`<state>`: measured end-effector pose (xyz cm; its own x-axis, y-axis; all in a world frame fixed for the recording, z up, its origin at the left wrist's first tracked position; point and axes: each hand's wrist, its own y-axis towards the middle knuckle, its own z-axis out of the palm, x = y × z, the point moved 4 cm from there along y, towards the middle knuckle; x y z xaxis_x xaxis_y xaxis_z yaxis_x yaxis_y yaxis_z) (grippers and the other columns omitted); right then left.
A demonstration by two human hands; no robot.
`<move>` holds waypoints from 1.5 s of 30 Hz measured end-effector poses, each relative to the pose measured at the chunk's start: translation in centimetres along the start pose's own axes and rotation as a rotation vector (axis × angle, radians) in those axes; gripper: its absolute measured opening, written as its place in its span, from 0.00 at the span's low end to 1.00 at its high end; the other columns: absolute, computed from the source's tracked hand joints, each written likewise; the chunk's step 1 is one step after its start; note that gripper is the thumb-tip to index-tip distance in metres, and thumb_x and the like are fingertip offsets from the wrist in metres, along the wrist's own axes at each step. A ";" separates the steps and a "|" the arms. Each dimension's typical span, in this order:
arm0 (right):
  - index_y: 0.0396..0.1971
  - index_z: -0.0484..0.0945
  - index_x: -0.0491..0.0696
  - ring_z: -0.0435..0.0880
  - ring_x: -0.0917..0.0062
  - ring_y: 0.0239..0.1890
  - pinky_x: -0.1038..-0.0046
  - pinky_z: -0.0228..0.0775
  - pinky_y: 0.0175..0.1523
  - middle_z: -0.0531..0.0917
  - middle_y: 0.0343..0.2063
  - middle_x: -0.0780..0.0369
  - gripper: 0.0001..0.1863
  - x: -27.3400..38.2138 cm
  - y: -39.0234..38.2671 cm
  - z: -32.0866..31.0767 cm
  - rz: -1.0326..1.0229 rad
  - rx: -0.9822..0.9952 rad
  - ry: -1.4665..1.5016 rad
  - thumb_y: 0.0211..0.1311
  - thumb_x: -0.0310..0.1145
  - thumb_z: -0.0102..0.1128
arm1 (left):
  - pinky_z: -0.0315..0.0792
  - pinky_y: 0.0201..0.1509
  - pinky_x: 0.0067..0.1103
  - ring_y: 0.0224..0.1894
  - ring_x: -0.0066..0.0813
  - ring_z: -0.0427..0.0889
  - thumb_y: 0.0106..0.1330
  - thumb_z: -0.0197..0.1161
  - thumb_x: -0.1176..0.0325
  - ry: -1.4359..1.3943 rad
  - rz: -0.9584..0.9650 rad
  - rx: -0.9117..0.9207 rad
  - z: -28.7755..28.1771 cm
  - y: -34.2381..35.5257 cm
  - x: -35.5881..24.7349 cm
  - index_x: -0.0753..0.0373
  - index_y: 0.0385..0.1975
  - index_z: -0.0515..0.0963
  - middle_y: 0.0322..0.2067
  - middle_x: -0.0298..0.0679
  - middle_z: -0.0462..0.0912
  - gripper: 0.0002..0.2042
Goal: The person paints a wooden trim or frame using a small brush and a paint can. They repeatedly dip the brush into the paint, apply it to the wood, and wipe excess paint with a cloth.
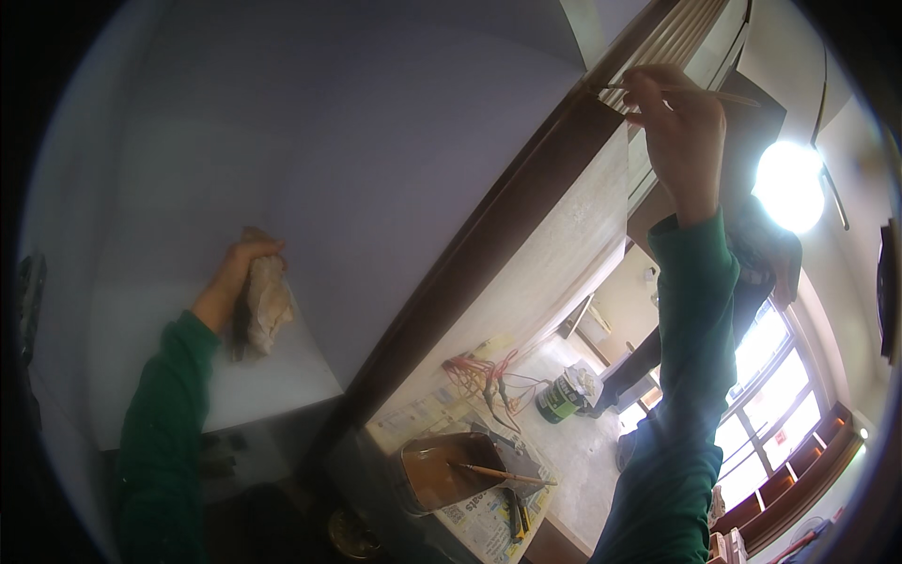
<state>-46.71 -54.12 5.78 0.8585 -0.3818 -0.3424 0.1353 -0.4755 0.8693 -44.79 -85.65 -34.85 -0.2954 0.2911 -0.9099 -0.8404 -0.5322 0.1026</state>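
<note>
My right hand [691,141] is raised at the upper right, its fingers pinched round a thin paintbrush [738,98]. The brush tip meets the dark brown wooden trim [489,221] near its upper end, beside a ribbed strip of moulding [675,47]. Lower on the left, inside a pale recess, my left hand [230,273] is closed round a crumpled beige cloth [271,305]. A dark, narrow shape shows beside the cloth; I cannot tell what it is.
Below, a tray of brown liquid [423,484] sits on newspaper [479,531], with another brush [507,475] across its rim. A yellow-black utility knife [518,519], tangled wires [489,376] and a green can [561,401] lie nearby. A dark-clothed person [752,273] is partly hidden behind my right arm.
</note>
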 end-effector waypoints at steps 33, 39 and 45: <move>0.38 0.87 0.46 0.88 0.71 0.34 0.70 0.78 0.42 0.88 0.29 0.56 0.15 0.7 -0.1 0.3 -0.013 -0.001 -0.044 0.62 0.39 0.59 | 0.70 0.32 0.26 0.30 0.30 0.75 0.54 0.66 0.49 -0.004 0.032 0.001 0.0 -0.3 -0.5 0.62 0.29 0.79 0.27 0.38 0.76 0.19; 0.39 0.87 0.44 0.88 0.74 0.33 0.72 0.78 0.40 0.88 0.29 0.57 0.14 0.3 -0.1 -0.2 -0.046 -0.008 0.000 0.63 0.38 0.59 | 0.71 0.34 0.25 0.31 0.30 0.75 0.55 0.67 0.47 0.012 -0.015 0.020 0.2 -0.7 -0.9 0.63 0.31 0.79 0.28 0.38 0.77 0.21; 0.37 0.86 0.40 0.86 0.81 0.32 0.80 0.77 0.35 0.88 0.30 0.61 0.08 2.2 -3.3 -4.4 -0.066 -0.217 0.311 0.63 0.29 0.63 | 0.72 0.42 0.27 0.36 0.32 0.77 0.64 0.59 0.46 -0.014 -0.017 0.067 -0.8 0.9 1.8 0.62 0.38 0.78 0.33 0.41 0.77 0.22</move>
<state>-43.09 -49.90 3.77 0.9488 -0.0815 -0.3051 0.2687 -0.2991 0.9156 -45.68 -86.26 -36.70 -0.2869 0.3110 -0.9061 -0.8735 -0.4732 0.1142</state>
